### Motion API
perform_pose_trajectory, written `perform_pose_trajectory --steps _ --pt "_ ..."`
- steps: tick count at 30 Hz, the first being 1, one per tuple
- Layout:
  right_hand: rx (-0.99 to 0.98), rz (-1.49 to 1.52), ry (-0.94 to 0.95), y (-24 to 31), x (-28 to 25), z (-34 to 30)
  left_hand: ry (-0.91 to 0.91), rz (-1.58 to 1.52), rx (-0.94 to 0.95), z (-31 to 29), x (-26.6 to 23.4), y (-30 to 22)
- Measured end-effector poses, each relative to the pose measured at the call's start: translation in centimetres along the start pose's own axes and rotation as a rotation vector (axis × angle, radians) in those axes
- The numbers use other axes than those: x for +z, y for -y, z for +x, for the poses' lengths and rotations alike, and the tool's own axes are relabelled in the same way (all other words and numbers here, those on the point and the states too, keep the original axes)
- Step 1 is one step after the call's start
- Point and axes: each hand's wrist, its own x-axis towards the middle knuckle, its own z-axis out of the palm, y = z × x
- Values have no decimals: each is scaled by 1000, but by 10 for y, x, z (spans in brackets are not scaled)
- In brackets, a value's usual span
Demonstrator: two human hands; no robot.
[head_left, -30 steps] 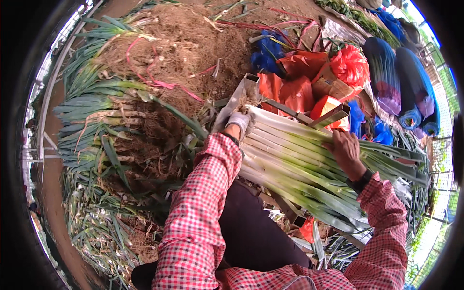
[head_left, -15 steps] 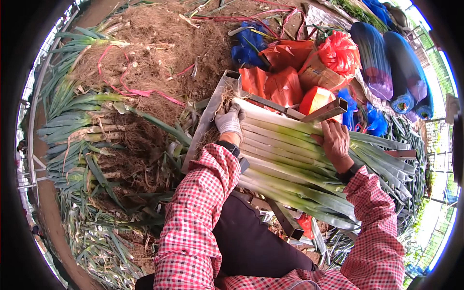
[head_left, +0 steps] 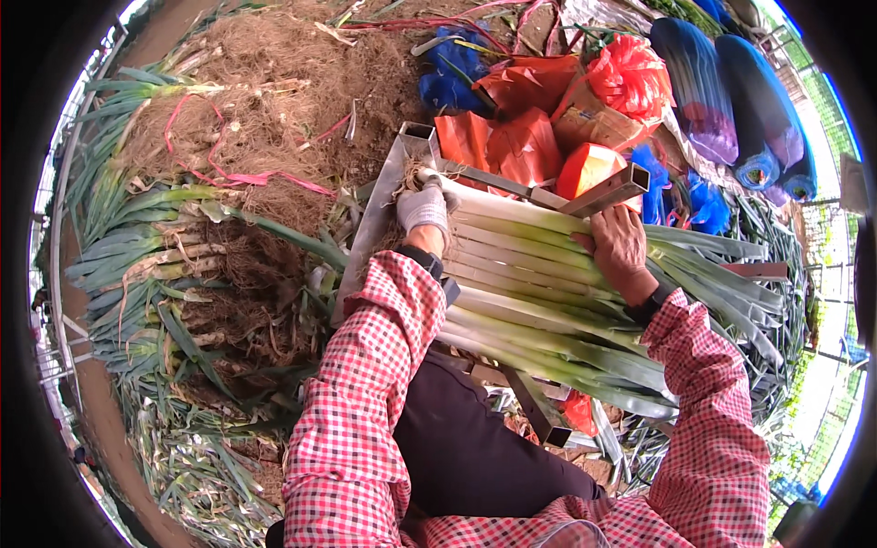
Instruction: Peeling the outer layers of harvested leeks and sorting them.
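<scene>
Several leeks (head_left: 525,267) lie side by side across a metal frame (head_left: 365,245), white ends to the left and green leaves to the right. My left hand (head_left: 426,212), in a whitish glove, is closed around the white root end of the farthest leek, against the frame's left plate. Roots stick out beside its fingers. Bare, my right hand (head_left: 623,248) closes over the green part of the same far leek, next to the frame's square-tube post (head_left: 607,192). Its fingertips are partly hidden behind the leek.
Untrimmed leeks with brown roots (head_left: 196,247) are heaped on the left. Behind the frame lie red plastic bags (head_left: 525,151), a blue net bag (head_left: 454,68) and pink string (head_left: 265,178). Blue-wrapped rolls (head_left: 758,96) stand at the far right. Leek leaves (head_left: 781,283) are piled on the right.
The view has shifted a little, so the scene sits slightly further left. My left hand has rolled slightly at the root end; my right hand stays on the green part.
</scene>
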Motion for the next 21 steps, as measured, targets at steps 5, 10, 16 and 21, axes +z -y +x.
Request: perform_pose_trajectory --steps 5,10,16,21 --pt "45 -7 273 0 -25 -12 48 284 -56 17 -9 -9" --pt "89 -132 284 -24 -59 -23 29 364 -45 29 -16 -10" --pt "221 -96 349 -43 -43 -35 113 426 69 38 -10 -9" --pt "-39 -15 96 -50 -32 -44 59 164 -139 16 -6 -7"
